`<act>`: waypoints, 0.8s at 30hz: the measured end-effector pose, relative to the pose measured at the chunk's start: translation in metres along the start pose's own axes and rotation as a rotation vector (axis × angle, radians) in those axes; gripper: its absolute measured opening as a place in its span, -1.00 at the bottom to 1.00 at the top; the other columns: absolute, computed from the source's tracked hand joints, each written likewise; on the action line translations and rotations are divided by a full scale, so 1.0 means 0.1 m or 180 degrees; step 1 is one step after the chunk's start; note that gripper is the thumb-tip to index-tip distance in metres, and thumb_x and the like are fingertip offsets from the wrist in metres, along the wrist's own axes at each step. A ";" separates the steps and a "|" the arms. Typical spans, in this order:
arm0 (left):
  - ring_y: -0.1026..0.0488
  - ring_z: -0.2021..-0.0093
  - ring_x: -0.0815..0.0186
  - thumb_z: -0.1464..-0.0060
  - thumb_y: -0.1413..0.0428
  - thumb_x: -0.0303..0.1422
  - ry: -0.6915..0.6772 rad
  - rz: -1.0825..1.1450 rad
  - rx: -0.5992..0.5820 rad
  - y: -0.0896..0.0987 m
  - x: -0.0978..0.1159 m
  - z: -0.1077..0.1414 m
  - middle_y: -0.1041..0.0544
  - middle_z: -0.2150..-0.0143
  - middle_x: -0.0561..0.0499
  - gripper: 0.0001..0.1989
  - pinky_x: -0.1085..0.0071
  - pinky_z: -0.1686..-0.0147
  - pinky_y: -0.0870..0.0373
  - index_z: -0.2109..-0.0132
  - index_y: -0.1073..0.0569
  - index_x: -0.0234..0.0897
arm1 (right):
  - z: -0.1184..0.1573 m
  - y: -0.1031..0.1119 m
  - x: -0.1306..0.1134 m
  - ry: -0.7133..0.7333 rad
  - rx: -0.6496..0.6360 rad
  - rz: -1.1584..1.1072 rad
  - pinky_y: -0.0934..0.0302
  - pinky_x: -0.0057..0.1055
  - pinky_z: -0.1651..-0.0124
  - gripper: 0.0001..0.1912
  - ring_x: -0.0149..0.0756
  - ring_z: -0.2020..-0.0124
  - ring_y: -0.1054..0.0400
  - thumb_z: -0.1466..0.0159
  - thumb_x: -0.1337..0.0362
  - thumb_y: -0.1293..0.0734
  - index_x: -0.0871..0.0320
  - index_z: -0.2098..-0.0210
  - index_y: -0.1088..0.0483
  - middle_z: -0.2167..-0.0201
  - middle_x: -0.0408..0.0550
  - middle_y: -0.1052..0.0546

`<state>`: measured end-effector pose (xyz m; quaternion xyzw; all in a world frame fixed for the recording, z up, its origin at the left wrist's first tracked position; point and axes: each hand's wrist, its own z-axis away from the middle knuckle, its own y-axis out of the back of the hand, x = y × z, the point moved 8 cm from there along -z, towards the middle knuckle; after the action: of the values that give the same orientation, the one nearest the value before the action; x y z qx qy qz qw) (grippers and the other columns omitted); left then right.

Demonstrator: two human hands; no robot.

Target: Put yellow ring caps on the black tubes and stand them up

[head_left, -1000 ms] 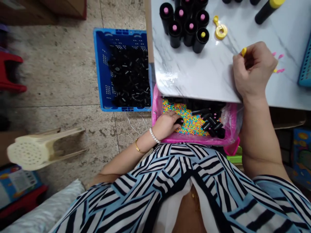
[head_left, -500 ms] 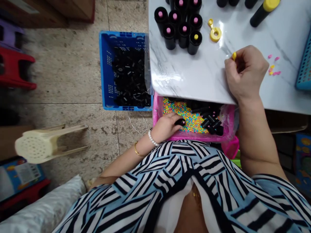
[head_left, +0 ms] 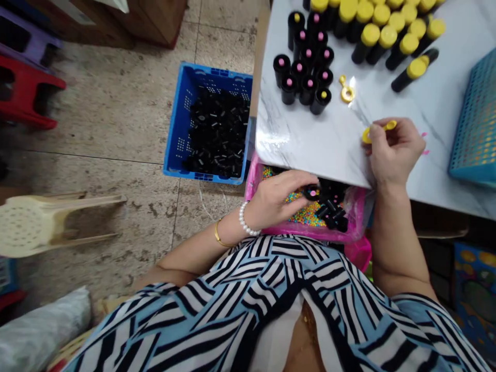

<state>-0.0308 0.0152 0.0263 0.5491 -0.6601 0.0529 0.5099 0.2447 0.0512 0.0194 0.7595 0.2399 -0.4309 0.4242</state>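
Note:
My left hand is closed around a black tube with a pink peg in its end, raised above the pink bin. Small coloured beads and several loose black tubes lie in that bin. Over the table's front part, my right hand pinches a yellow plastic lid with a small ring-like tab. Farther back, a second yellow lid piece lies flat on the marble-patterned table. To its left stand several black tubes, most with pink pegs showing and a few with yellow.
Several yellow-capped black tubes crowd the back of the table. A teal basket stands at the right. On the floor, a blue crate holds black pieces; a cream stool is at the left.
My left hand has lifted the black tube up from the beads and rightward. My right hand has turned, showing more of the yellow lid. The view has shifted, revealing more capped tubes.

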 end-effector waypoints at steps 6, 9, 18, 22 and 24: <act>-0.55 0.13 0.25 -0.27 -0.23 -0.30 0.0058 -0.0685 0.0322 0.01 -0.33 -0.68 -0.67 0.15 -0.03 -0.77 0.25 0.01 -0.45 -0.02 -0.55 -0.28 | 0.11 -0.16 -0.08 -0.1178 -0.0597 -0.1630 -0.28 -0.55 0.56 -0.66 -0.38 0.46 -0.51 -0.09 0.12 -0.59 0.11 0.27 -0.47 0.46 -0.19 -0.54; -0.52 0.14 0.22 -0.24 -0.25 -0.28 0.0255 -0.0737 0.0254 -0.05 -0.50 -0.75 -0.66 0.13 -0.04 -0.76 0.23 0.01 -0.41 -0.01 -0.57 -0.27 | 0.24 -0.39 -0.20 -0.1465 -0.1056 -0.1697 -0.24 -0.57 0.56 -0.64 -0.50 0.56 -0.37 -0.01 0.11 -0.65 0.14 0.37 -0.50 0.48 -0.18 -0.54; -0.46 0.17 0.22 -0.25 -0.26 -0.24 0.0353 -0.0841 0.0220 -0.03 -0.46 -0.73 -0.60 0.20 -0.02 -0.74 0.30 0.08 -0.38 -0.02 -0.60 -0.23 | 0.24 -0.70 -0.30 -0.1164 -0.1076 -0.1213 -0.15 -0.53 0.63 -0.66 -0.52 0.66 -0.24 -0.12 0.10 -0.61 0.13 0.40 -0.44 0.56 -0.22 -0.49; -0.49 0.22 0.23 -0.22 -0.29 -0.22 0.0401 -0.0994 0.0087 -0.04 -0.45 -0.76 -0.60 0.28 0.00 -0.76 0.34 0.17 -0.37 0.02 -0.62 -0.22 | 0.29 -0.68 -0.33 -0.1044 -0.0958 -0.1077 -0.32 -0.50 0.54 -0.63 -0.49 0.60 -0.34 -0.17 0.05 -0.58 0.11 0.37 -0.39 0.48 -0.22 -0.52; -0.51 0.23 0.24 -0.22 -0.29 -0.19 0.0464 -0.1086 0.0070 -0.03 -0.44 -0.76 -0.62 0.29 0.00 -0.76 0.35 0.21 -0.36 0.04 -0.62 -0.20 | 0.30 -0.68 -0.35 -0.1003 -0.0962 -0.1022 -0.32 -0.50 0.56 -0.63 -0.49 0.61 -0.34 -0.19 0.03 -0.56 0.11 0.37 -0.37 0.47 -0.22 -0.51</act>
<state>0.0129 0.0908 0.0285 0.6534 -0.5180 0.0125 0.5519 0.1634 0.0615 0.0117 0.5634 0.3499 -0.5648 0.4911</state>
